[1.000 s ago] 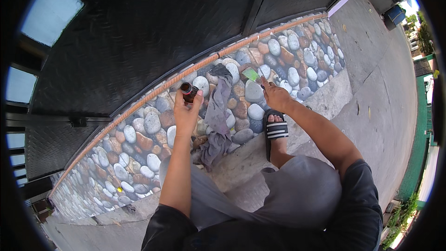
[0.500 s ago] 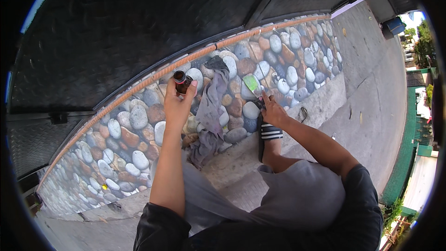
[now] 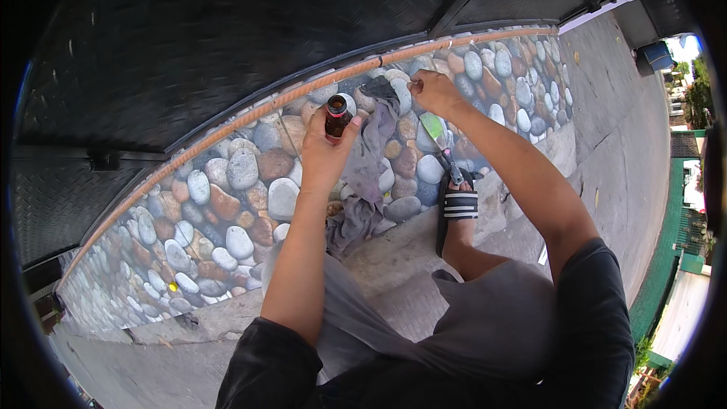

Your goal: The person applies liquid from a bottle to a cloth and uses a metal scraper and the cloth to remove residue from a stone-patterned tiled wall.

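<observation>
Brown glass bottle [image 3: 337, 119], small & dark w/ a reddish band, is sitting in the L hand [image 3: 324, 153], thumb on one side & fingers curling round the other, grip closing snugly on it; its uncapped mouth is facing up. R hand [image 3: 434, 92] is hovering to the bottle's R, fingertips bunching close tog.; can't tell if they're pinching anything small.

Btwn the hands, a crumpled grey cloth rag [image 3: 367, 155] is lying in a long twist, its darker top end bunching nr the R fingertips. R of the rag, a putty knife w/ green-smeared blade & dark handle [image 3: 437, 133] is resting on a strip of multicoloured rounded pebbles [image 3: 242, 170], blade pointing up & away from the wearer. Its handle end is reaching the front of a black rubber sandal w/ white stripes [image 3: 460, 206], worn on a foot; can't tell if they're touching.

Further out, an orange-brown ridged edging [image 3: 303, 89] is running along the strip's far side, & a black textured metal gate [image 3: 265, 23] is standing just beyond. Grey concrete pavement [image 3: 613, 151] is stretching off to the R, w/ a blue bin [image 3: 656, 57] standing nr its far end.
</observation>
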Demonstrator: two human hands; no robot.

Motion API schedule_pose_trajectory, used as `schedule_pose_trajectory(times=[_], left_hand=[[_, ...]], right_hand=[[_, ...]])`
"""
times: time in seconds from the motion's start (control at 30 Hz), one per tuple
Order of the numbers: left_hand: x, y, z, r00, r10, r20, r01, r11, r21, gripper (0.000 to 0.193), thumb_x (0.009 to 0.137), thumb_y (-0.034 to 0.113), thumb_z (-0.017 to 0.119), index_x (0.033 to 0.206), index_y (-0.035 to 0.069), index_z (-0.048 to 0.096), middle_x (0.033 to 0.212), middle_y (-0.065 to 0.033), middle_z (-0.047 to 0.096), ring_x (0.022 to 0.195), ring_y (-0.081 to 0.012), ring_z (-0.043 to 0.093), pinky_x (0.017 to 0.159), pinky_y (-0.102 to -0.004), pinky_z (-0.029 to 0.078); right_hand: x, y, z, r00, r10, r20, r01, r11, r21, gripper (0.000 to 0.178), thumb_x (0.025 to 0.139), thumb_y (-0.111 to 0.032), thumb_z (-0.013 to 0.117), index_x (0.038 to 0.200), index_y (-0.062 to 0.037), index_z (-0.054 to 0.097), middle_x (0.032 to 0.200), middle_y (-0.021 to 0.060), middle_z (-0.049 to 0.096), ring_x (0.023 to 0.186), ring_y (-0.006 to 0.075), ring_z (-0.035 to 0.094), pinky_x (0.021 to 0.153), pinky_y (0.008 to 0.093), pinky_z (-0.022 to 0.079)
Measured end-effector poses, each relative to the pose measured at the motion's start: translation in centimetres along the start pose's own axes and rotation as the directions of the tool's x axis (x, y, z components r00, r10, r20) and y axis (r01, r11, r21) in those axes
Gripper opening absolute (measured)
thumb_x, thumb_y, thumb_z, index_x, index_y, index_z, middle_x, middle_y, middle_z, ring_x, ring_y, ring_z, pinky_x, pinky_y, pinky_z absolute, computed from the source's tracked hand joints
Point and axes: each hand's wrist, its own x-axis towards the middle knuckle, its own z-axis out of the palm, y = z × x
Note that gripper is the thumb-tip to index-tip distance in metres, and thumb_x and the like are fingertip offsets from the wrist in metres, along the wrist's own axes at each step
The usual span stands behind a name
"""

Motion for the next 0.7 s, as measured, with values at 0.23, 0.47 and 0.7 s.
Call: schedule_pose_trajectory(times=[0.23,0.47,0.7], left_hand=[[-1.5,0.5,-0.2,0.995,0.071,0.073,-0.079,0.991,0.106,0.053,0.086,0.034,0.077,0.124,0.002,0.06,0.112,-0.0171,0.065,0.1,-0.0312,0.067,0.086,-0.0382,0.054],[-2.4,0.6,-3.6,0.992,0.072,0.101,-0.089,0.98,0.177,0.055,0.086,0.033,0.078,0.128,0.003,0.059,0.108,-0.0128,0.068,0.084,-0.0188,0.068,0.077,-0.0324,0.056],[-2.0,0.0,-4.4,0.991,-0.01,0.136,-0.029,0.959,0.282,0.058,0.087,0.039,0.076,0.13,0.005,0.058,0.112,-0.015,0.066,0.085,-0.0236,0.07,0.079,-0.0351,0.056]], right_hand=[[0.1,-3.4,8.6,0.983,0.126,-0.137,-0.122,0.992,0.031,0.061,0.086,-0.032,0.072,0.133,-0.0002,0.052,0.126,0.026,0.059,0.123,0.0376,0.057,0.103,0.0431,0.047],[0.1,-2.7,7.2,0.999,0.023,-0.03,-0.014,0.96,0.279,0.048,0.08,-0.032,0.079,0.116,-0.0053,0.061,0.114,0.0156,0.065,0.105,0.0299,0.064,0.091,0.0361,0.052],[-1.9,-3.1,6.1,0.999,0.015,0.029,-0.03,0.72,0.693,0.038,0.086,-0.02,0.077,0.116,-0.0046,0.059,0.101,0.0069,0.066,0.094,0.0142,0.061,0.085,0.028,0.049]])
